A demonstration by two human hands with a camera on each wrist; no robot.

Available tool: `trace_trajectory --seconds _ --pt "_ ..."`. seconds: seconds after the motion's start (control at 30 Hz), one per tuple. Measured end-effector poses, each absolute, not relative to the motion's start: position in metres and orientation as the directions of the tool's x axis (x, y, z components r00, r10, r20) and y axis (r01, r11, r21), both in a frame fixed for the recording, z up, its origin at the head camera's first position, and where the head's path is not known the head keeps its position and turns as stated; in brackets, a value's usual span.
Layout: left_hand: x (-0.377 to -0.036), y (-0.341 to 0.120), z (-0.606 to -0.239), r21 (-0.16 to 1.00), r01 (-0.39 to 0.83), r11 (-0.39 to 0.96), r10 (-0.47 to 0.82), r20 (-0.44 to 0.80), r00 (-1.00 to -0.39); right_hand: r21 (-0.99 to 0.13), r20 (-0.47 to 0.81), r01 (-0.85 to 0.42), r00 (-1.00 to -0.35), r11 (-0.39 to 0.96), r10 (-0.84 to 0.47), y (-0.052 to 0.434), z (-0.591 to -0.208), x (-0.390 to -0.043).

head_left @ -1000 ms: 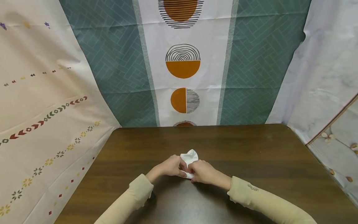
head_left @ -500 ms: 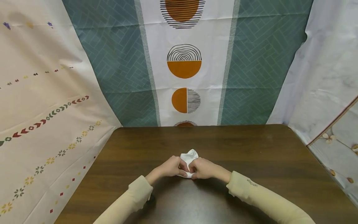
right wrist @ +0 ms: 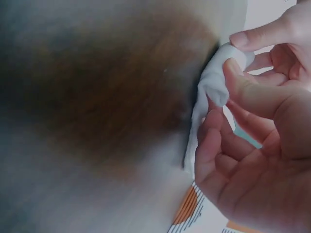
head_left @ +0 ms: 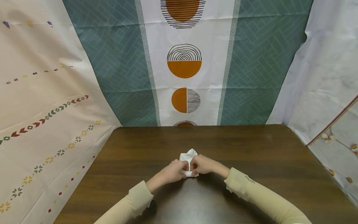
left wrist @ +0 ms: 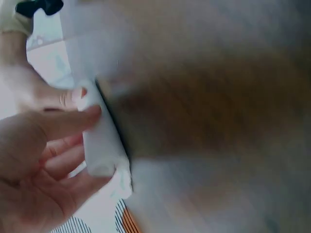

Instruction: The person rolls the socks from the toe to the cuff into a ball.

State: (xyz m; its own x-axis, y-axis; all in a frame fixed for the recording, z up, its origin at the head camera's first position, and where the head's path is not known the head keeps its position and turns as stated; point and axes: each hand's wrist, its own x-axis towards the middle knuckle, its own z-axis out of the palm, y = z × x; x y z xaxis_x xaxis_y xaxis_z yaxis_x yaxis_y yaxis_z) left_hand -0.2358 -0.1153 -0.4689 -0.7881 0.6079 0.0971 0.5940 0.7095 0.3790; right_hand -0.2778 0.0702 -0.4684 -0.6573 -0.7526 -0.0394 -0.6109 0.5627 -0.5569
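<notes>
A small white cloth (head_left: pixel 185 157) lies near the middle of the table, its near end rolled up and its far end flat. My left hand (head_left: pixel 174 172) grips the left part of the roll. In the left wrist view the thumb presses on the rolled cloth (left wrist: pixel 103 145) and the fingers curl behind it. The right part is held by my right hand (head_left: pixel 203 164), close beside the left. The right wrist view has the right thumb on the rolled cloth (right wrist: pixel 214 80), with curled fingers under its open end. Fingers hide some of the roll in the head view.
The dark brown wooden table (head_left: pixel 139 140) extends around both hands. A patterned curtain (head_left: pixel 127 77) hangs behind its far edge. Light fabric drapes the left side (head_left: pixel 42 133) and the right side (head_left: pixel 316 102).
My left hand has shifted slightly toward the near side and changed its hold on the roll. The right hand has moved a little away from me. The cloth stays in nearly the same place.
</notes>
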Motion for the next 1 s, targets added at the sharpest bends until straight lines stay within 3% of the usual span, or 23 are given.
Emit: trace_trajectory --seconds 0.3,0.57,0.77,1.0 --pt "-0.225 -0.105 -0.466 0.174 0.559 0.811 0.536 0.163 -0.828 -0.55 -0.115 -0.514 -0.734 0.658 -0.669 0.066 -0.466 -0.283" --pt "-0.226 -0.099 -0.461 0.139 0.522 0.842 0.501 0.159 -0.85 -0.551 -0.133 -0.486 -0.751 0.678 -0.647 0.07 -0.466 -0.285" --pt "-0.227 -0.099 -0.463 0.141 0.532 0.835 0.51 0.164 -0.844 -0.469 -0.008 -0.533 -0.795 0.704 -0.607 0.069 -0.47 -0.268" --pt "-0.232 -0.098 -0.463 0.147 0.534 0.832 0.508 0.182 -0.842 -0.351 0.239 -0.667 -0.743 0.657 -0.626 0.072 -0.475 -0.252"
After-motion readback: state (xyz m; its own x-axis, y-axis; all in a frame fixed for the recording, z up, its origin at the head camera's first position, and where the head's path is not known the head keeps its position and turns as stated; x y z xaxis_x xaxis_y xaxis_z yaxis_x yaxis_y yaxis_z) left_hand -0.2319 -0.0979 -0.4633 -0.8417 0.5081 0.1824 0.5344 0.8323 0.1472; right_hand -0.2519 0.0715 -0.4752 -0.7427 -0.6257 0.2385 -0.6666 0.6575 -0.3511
